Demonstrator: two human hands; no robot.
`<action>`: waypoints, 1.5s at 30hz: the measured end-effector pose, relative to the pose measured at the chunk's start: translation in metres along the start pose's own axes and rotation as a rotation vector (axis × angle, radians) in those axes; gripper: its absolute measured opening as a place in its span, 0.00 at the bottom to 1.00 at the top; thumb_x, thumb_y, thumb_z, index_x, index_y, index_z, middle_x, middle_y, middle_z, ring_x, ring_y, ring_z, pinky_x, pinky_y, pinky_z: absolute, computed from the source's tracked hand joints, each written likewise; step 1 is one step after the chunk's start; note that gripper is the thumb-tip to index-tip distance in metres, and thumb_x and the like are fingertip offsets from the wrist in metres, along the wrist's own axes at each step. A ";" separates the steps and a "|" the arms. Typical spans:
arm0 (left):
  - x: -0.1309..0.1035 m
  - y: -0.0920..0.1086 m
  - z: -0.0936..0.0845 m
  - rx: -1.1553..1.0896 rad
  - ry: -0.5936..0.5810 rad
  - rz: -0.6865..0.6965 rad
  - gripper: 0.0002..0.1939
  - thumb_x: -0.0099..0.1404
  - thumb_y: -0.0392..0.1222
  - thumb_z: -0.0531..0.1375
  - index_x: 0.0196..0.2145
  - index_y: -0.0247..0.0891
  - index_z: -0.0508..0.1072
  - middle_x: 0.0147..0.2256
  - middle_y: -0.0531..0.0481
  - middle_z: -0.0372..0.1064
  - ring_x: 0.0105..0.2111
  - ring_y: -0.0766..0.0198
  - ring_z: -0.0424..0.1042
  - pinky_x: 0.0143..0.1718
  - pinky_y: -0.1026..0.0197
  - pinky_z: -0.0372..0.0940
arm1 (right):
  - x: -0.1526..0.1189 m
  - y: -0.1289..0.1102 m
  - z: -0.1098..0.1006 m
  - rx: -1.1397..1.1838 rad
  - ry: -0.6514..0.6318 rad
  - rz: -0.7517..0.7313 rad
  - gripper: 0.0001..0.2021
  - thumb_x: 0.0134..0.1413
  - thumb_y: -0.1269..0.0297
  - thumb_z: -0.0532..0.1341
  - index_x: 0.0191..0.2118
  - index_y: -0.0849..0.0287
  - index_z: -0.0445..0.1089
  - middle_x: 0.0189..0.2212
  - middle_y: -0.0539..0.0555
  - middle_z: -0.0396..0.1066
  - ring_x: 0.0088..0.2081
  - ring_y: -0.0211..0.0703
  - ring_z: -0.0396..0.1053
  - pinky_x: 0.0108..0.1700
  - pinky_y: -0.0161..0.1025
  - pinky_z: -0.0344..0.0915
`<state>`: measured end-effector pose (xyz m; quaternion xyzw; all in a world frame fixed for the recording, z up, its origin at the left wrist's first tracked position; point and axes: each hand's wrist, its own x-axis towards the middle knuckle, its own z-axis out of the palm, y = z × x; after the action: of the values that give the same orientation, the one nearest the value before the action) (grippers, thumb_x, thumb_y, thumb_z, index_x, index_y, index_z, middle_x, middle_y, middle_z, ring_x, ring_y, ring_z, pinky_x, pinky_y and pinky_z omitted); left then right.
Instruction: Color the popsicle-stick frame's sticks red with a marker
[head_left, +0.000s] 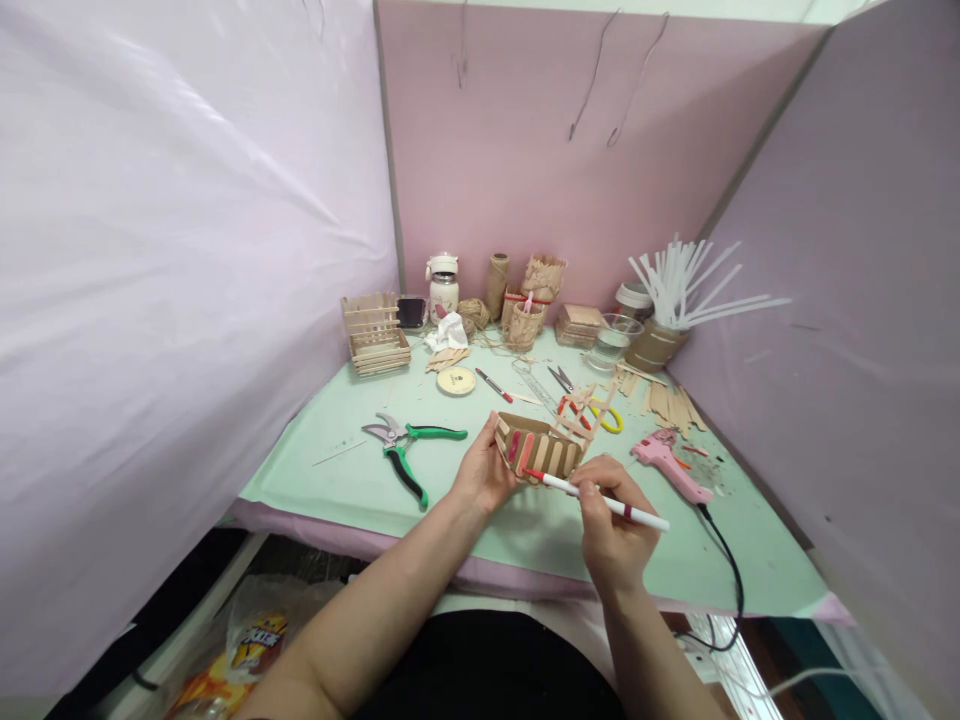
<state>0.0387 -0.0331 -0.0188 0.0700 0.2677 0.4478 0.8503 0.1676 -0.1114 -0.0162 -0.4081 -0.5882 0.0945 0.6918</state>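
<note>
My left hand grips the left end of a small craft-stick model, held tilted above the table. Upright sticks line its near side, and a couple at the left are coloured red and pink. Thin sticks form a frame at its right end. Between the fingers of my right hand is a white marker pen with a red tip, which meets one of the sticks on the model's side. Part of the model's left end is hidden behind my left fingers.
Green-handled pruning shears lie at left. A pink glue gun with a black cord rests at right. Behind are scissors, a red pen, a round lid, a water bowl, a stick basket and white glue sticks.
</note>
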 end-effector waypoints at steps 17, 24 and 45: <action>-0.002 0.000 0.003 0.003 0.025 -0.001 0.23 0.70 0.56 0.58 0.50 0.33 0.75 0.36 0.42 0.80 0.35 0.55 0.80 0.43 0.54 0.73 | 0.003 -0.002 0.002 -0.007 0.010 -0.014 0.09 0.60 0.71 0.59 0.28 0.56 0.69 0.24 0.47 0.70 0.28 0.40 0.67 0.35 0.42 0.62; -0.003 0.000 0.004 0.014 0.036 0.018 0.23 0.70 0.55 0.58 0.51 0.32 0.75 0.37 0.40 0.81 0.37 0.54 0.80 0.46 0.52 0.72 | 0.004 -0.002 0.002 -0.038 -0.013 -0.022 0.09 0.59 0.69 0.60 0.27 0.56 0.68 0.23 0.47 0.70 0.27 0.39 0.66 0.36 0.43 0.63; -0.009 0.001 0.012 0.038 0.042 0.015 0.25 0.75 0.53 0.51 0.51 0.29 0.76 0.32 0.43 0.80 0.33 0.57 0.79 0.47 0.54 0.72 | 0.004 -0.004 0.003 -0.098 0.075 0.011 0.07 0.60 0.66 0.61 0.30 0.55 0.73 0.26 0.50 0.72 0.30 0.42 0.69 0.33 0.41 0.64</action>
<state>0.0398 -0.0382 -0.0043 0.0789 0.2936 0.4504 0.8394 0.1643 -0.1101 -0.0103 -0.4481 -0.5634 0.0541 0.6919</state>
